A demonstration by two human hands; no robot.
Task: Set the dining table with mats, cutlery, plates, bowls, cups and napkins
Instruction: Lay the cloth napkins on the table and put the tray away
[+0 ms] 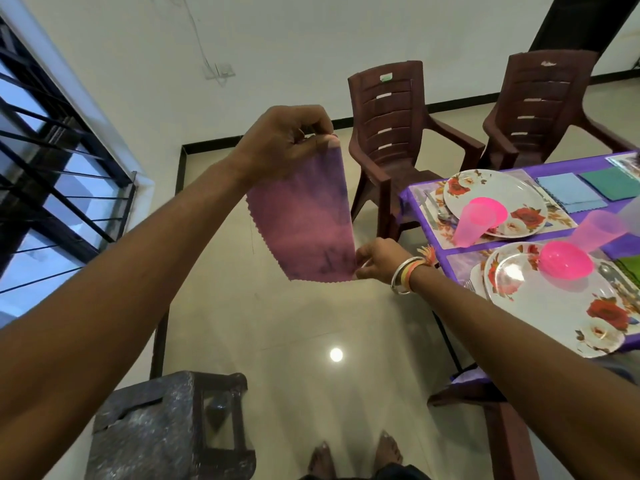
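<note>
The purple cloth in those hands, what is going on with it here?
A person standing beside the dining table holds a purple napkin up over the floor: the left hand pinches its upper corner, the right hand its lower corner. It is not on the table yet. Two floral plates, pink cups, a pink bowl and folded napkins are already laid there.

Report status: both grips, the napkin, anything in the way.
Left grip pinches pink napkin at top edge, right grip its bottom corner. Napkin in the air, beside the table. Nothing in between.
</note>
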